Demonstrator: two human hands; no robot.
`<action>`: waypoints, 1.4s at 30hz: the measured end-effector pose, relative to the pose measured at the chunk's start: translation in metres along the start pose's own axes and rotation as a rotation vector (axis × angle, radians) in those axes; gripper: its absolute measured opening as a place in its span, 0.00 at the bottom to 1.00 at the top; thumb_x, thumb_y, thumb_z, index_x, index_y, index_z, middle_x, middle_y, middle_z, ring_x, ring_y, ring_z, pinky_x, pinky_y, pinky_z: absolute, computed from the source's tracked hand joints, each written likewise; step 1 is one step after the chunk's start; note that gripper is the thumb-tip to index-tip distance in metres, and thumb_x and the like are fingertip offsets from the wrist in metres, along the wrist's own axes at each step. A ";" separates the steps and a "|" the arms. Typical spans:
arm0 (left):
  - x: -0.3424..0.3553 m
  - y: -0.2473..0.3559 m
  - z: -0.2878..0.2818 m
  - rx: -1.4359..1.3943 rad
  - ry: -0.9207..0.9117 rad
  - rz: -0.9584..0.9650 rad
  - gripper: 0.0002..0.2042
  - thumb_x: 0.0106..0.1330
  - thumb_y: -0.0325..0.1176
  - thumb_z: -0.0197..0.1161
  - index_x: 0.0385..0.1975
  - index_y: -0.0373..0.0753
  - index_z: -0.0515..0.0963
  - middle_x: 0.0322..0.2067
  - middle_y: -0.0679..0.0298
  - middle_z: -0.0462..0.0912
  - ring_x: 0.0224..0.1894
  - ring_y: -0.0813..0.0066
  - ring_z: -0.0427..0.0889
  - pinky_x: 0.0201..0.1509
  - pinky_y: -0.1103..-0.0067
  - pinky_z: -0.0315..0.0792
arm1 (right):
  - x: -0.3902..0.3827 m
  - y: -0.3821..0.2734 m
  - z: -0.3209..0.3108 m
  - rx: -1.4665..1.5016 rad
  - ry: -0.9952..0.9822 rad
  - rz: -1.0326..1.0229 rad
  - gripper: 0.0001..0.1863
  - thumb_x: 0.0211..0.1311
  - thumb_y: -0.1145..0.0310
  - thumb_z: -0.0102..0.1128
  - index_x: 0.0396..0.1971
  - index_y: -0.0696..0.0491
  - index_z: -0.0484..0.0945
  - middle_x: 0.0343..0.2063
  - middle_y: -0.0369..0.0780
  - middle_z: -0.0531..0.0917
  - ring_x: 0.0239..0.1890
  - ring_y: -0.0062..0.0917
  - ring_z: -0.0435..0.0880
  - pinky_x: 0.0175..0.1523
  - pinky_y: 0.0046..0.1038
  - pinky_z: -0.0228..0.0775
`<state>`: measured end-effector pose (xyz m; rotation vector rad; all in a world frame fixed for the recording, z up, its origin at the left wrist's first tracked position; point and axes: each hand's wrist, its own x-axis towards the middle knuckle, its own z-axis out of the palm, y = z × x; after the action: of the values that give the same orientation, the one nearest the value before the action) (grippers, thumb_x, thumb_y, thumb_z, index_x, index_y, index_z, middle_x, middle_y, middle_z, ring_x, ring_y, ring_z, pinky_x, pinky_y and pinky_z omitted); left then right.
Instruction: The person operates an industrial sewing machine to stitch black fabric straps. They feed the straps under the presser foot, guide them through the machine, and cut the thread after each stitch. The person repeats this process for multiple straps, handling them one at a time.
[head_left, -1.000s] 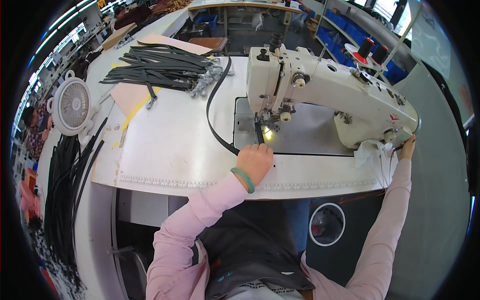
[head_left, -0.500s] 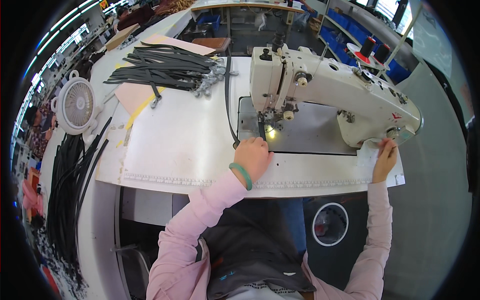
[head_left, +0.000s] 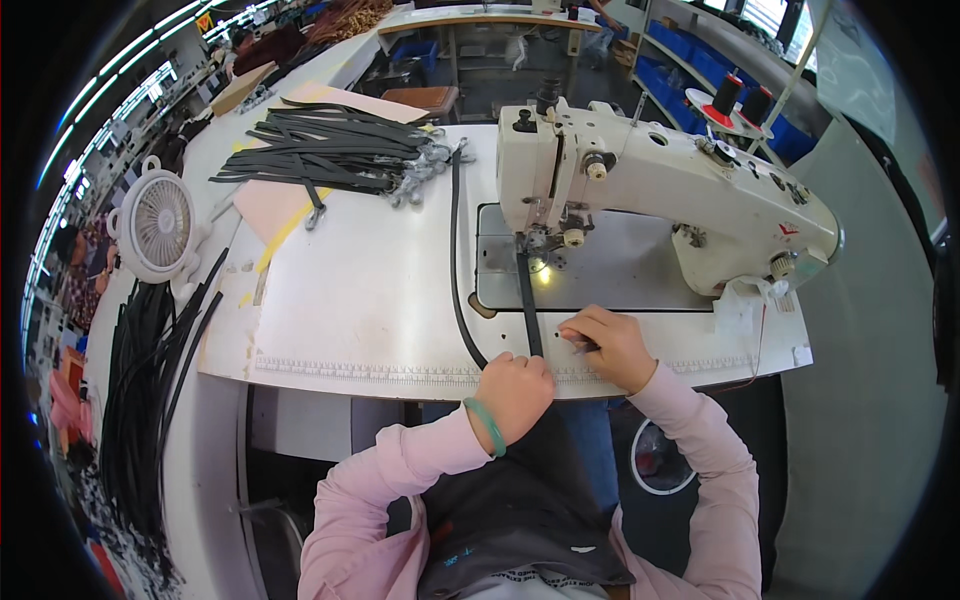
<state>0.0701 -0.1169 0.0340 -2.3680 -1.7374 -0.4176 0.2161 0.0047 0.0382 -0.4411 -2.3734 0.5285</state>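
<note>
A black strap (head_left: 528, 300) runs from under the needle area of a white sewing machine (head_left: 660, 175) toward me. My left hand (head_left: 514, 398), a green bangle at its wrist, is closed on the strap at the table's front edge. The strap's other side curves up the tabletop to a metal clasp end beside the machine. My right hand (head_left: 612, 348) is just right of the strap, fingers curled round a small dark thing that I cannot make out. A lit spot glows by the needle.
Finished-looking black straps (head_left: 320, 145) with metal clasps are heaped at the far left. More black strips (head_left: 135, 390) hang beside a white fan (head_left: 160, 222). A white cloth (head_left: 740, 303) lies at the machine's right end. A ruler strip (head_left: 370, 368) follows the table's front edge.
My left hand has drawn the strap toward me, from the machine plate to the table edge. My right hand has left the cloth at the machine's right end and come beside the strap.
</note>
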 end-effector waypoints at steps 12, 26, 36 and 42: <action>-0.024 0.022 -0.014 0.070 -0.031 0.088 0.07 0.50 0.32 0.60 0.22 0.34 0.75 0.20 0.65 0.71 0.23 0.74 0.73 0.28 0.78 0.65 | 0.026 0.016 0.033 -0.107 -0.151 -0.186 0.13 0.42 0.72 0.64 0.33 0.47 0.79 0.40 0.28 0.79 0.34 0.25 0.74 0.34 0.24 0.72; -0.081 0.049 0.001 -0.276 -0.173 0.164 0.18 0.52 0.32 0.59 0.42 0.29 0.73 0.19 0.65 0.72 0.19 0.74 0.74 0.25 0.80 0.68 | 0.022 0.015 0.030 -0.097 -0.104 -0.243 0.10 0.43 0.73 0.62 0.30 0.49 0.77 0.37 0.29 0.78 0.33 0.23 0.74 0.34 0.24 0.72; -0.105 0.035 0.097 -1.271 0.011 -0.513 0.14 0.48 0.30 0.69 0.18 0.30 0.68 0.16 0.62 0.67 0.18 0.78 0.64 0.24 0.83 0.63 | 0.021 0.016 0.025 -0.039 -0.167 -0.330 0.13 0.38 0.75 0.63 0.29 0.49 0.75 0.36 0.29 0.77 0.32 0.24 0.74 0.32 0.24 0.71; -0.084 0.015 0.044 -0.674 0.167 -0.050 0.12 0.46 0.34 0.68 0.18 0.34 0.73 0.18 0.62 0.69 0.19 0.66 0.72 0.21 0.77 0.68 | 0.021 0.012 0.027 -0.002 -0.276 -0.380 0.14 0.35 0.77 0.61 0.28 0.49 0.74 0.36 0.30 0.76 0.34 0.24 0.74 0.31 0.25 0.70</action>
<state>0.0659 -0.1839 -0.0347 -2.5870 -1.7733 -1.3504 0.1846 0.0177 0.0244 0.0930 -2.6329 0.4298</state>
